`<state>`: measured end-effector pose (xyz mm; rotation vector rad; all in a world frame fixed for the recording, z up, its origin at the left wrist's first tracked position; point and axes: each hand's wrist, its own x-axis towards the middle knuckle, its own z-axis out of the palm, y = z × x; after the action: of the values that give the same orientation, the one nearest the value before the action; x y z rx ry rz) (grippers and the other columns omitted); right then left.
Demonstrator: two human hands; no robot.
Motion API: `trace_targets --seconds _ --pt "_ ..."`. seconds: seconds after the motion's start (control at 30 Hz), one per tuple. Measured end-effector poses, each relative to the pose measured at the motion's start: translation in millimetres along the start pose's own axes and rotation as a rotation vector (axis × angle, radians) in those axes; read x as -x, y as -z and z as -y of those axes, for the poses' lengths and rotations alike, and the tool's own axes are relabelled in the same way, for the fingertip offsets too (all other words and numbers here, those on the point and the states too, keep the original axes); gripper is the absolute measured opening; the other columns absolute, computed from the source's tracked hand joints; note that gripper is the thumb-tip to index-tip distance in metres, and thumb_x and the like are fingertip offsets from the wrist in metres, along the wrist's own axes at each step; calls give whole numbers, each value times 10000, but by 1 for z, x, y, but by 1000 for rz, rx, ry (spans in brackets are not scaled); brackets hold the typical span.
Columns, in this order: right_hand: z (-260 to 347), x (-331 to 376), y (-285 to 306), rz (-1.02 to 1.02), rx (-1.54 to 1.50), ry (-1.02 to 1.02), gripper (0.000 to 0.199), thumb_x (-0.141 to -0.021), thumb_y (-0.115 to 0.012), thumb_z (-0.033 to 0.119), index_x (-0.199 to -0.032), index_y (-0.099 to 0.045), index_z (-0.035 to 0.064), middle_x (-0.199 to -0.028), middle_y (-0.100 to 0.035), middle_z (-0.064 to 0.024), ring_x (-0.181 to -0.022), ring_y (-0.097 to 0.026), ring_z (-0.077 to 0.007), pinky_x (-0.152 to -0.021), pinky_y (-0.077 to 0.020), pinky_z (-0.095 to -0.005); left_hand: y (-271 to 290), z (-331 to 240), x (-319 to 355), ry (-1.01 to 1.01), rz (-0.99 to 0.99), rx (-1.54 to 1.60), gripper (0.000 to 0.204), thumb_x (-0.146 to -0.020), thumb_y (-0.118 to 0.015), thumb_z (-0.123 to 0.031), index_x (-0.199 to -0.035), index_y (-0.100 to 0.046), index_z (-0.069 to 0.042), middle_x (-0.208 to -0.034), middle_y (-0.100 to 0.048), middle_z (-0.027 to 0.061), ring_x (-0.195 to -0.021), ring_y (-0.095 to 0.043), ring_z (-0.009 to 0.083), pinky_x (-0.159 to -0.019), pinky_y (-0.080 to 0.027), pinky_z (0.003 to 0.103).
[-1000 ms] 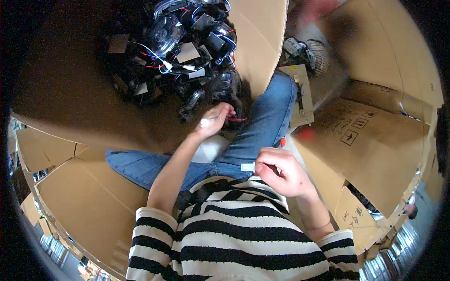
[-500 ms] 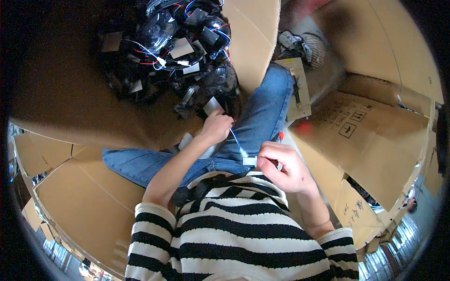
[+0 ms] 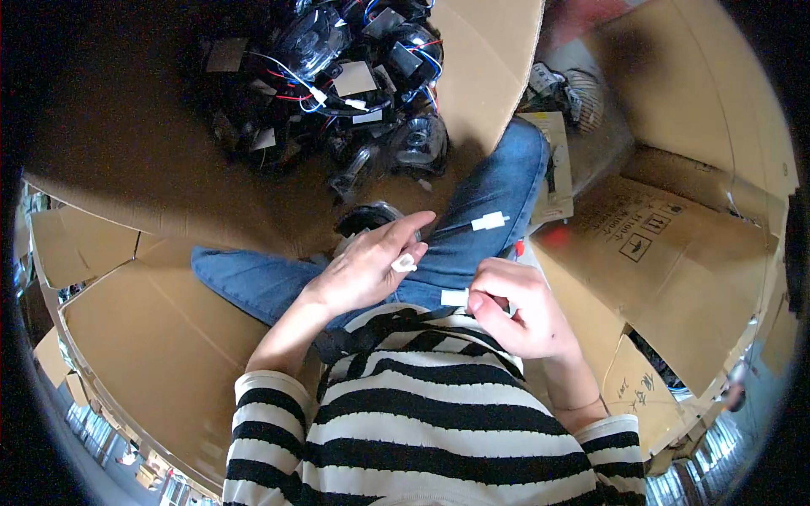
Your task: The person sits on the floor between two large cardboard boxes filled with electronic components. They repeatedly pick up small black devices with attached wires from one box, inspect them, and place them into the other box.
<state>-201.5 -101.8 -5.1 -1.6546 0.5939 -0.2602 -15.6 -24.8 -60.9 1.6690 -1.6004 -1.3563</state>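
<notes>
My left hand [image 3: 359,268] is over my lap, its index finger stretched out. A small white plug connector [image 3: 404,263] is held by its thumb and curled fingers. Beyond that hand, partly hidden by it, is a dark round lamp unit [image 3: 364,219] with a clear lens. My right hand [image 3: 525,310] is closed around a white connector [image 3: 454,297], which sticks out to the left of the fingertips. Between the hands and farther off, another white connector [image 3: 489,221] on a black cable lies over my jeans [image 3: 498,181].
A large cardboard box [image 3: 481,76] ahead holds a heap of black lamp units [image 3: 419,143] with clear lenses, coloured wires and grey tags. To the right stand an open carton [image 3: 675,270] and a card-like panel [image 3: 553,160] beside my knee. More cardboard [image 3: 160,337] lies at left.
My left hand has drawn back from the lamp's wires toward my lap and now has a white connector in it. Another connector has appeared over my thigh. The right hand keeps its connector.
</notes>
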Motion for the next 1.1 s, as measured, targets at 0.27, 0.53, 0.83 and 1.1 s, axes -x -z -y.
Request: trace_targets --seconds 0.27,0.53,0.83,1.1 --pt "6 -1 -1 -8 56 35 77 -698 -508 39 -641 -467 9 -573 -432 -101 -540 -451 -271 -496 -350 -349 10 -8 9 -98 146 29 636 -746 -590 -258 -1246 -270 -32 -888 -479 149 -804 -500 255 -730 -403 339" --pt "6 12 20 -105 -19 -72 66 -702 -511 30 -645 -489 5 -536 -383 -58 -477 -370 -161 -456 -268 -293 15 -19 13 -176 192 158 511 -770 -543 -192 -1203 -339 -14 -903 -481 158 -808 -501 288 -723 -404 345" --pt "7 -3 31 211 -24 166 64 -692 -517 33 -647 -486 -1 -573 -441 -90 -531 -438 -253 -497 -338 -337 21 -19 14 -404 629 303 353 -825 -488 -294 -607 -507 -18 -567 -488 113 -558 -492 276 -479 -369 351" --pt "-3 -11 9 356 -130 325 66 -725 -503 29 -662 -511 9 -627 -490 -66 -561 -439 -227 -499 -340 -319 16 -27 0 -476 973 353 532 -842 -424 -397 -499 -453 10 -450 -422 161 -426 -388 342 -407 -307 379"
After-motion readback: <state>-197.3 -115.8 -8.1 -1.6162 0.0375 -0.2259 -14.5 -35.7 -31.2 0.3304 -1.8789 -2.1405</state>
